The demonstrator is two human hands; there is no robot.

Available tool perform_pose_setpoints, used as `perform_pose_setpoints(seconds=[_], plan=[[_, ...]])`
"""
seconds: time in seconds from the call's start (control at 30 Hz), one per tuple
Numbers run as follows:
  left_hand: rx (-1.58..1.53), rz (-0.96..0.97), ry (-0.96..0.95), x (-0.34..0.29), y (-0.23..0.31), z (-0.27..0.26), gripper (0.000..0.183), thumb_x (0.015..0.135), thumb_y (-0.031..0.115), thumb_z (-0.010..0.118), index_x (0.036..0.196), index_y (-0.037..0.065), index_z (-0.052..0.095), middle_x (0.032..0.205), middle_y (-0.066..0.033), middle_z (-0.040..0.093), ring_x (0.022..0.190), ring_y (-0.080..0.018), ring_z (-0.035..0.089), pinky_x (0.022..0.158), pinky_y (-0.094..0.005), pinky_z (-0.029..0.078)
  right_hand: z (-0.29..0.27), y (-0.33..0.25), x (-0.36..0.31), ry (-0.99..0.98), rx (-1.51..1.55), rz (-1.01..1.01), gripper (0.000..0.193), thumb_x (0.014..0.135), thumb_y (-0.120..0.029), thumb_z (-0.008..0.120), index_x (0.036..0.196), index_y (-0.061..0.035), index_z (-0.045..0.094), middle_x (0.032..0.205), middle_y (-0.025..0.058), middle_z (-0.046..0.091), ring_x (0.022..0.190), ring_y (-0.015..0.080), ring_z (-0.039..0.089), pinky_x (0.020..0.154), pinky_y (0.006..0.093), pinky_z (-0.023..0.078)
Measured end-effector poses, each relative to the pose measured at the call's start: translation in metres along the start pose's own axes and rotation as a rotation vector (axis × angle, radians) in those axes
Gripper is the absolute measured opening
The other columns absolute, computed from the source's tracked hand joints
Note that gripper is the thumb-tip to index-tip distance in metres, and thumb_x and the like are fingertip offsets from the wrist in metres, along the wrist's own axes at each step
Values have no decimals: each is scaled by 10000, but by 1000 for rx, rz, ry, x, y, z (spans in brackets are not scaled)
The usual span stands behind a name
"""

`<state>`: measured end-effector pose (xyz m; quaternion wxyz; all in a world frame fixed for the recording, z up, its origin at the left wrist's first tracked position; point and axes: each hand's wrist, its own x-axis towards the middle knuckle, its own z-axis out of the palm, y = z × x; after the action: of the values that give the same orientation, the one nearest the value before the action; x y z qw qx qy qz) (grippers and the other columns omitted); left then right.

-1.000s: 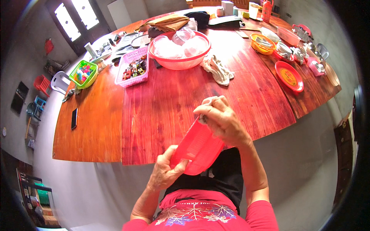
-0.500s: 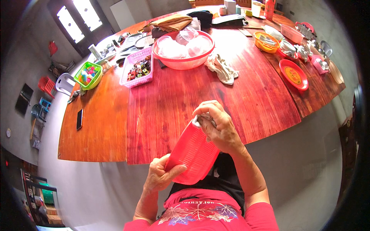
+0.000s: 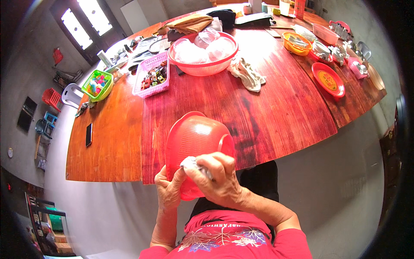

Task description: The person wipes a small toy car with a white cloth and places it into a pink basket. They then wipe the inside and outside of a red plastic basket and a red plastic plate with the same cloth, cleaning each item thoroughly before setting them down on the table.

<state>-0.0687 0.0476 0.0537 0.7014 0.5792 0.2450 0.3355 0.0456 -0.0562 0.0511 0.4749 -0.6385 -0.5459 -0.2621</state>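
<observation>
A red plastic basket [image 3: 196,134] with slotted sides is tilted up on edge in front of me, its round base turned to the right. At its lower left rim, my left hand [image 3: 169,190] grips it with the thumb on the near side. My right hand [image 3: 217,177] is closed around a crumpled whitish cloth [image 3: 189,163] and presses it against the basket's outer side, close to the left thumb. Most of the cloth is hidden under the fingers.
Behind stand a large red basket [image 3: 202,69] of clear plastic bowls, a pink basket [image 3: 151,88] of small toys and a green basket [image 3: 92,95]. A cream cloth [image 3: 248,75] lies beside them. A phone [image 3: 89,134] is at left, a red plate [image 3: 328,80] at right.
The basket has turned over, so its outer side and base now show. My right hand has moved with the cloth from the rim down and left, close to my left hand.
</observation>
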Motion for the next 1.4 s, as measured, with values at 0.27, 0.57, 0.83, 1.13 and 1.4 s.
perform_pose_setpoints(seconds=[0.27, 0.57, 0.83, 1.13, 1.4], plan=[[-31, 24, 43, 1, -5, -5, 312, 836, 226, 747, 1050, 25, 643, 920, 5, 649, 793, -67, 563, 744, -230, 479, 33, 81, -2, 90, 598, 765, 211, 925, -36, 519, 1118, -48, 602, 1095, 146, 486, 931, 260, 486, 838, 363, 407], [-153, -4, 113, 2, -18, -8, 323, 832, 217, 747, 1067, 27, 633, 936, -10, 653, 796, -80, 583, 753, -248, 489, 8, 19, 7, 54, 381, 184, 340, 756, 52, 632, 1076, -59, 659, 921, 65, 522, 897, 224, 475, 783, 335, 412], [-189, -9, 161, -7, -41, -25, 426, 812, 231, 761, 1134, 37, 561, 1009, -40, 625, 881, -133, 599, 804, -303, 504, 27, 84, -2, 106, 445, 478, 188, 871, 2, 571, 1034, -37, 657, 952, 91, 521, 873, 215, 503, 731, 305, 445], [-267, -114, 339, 4, -42, -25, 724, 810, 276, 764, 1311, 35, 300, 1217, -115, 521, 1071, -206, 556, 928, -387, 491, 21, 95, -60, 78, 535, 895, 227, 902, 3, 541, 1095, -52, 646, 984, 60, 522, 870, 136, 563, 733, 249, 482], [-317, -66, 254, 10, -44, -13, 686, 813, 226, 762, 1300, 23, 324, 1174, -100, 559, 1041, -205, 583, 924, -375, 497, 15, 49, -18, 93, 527, 473, 370, 770, 123, 579, 1115, -10, 604, 1023, 131, 567, 928, 251, 598, 801, 334, 510]])
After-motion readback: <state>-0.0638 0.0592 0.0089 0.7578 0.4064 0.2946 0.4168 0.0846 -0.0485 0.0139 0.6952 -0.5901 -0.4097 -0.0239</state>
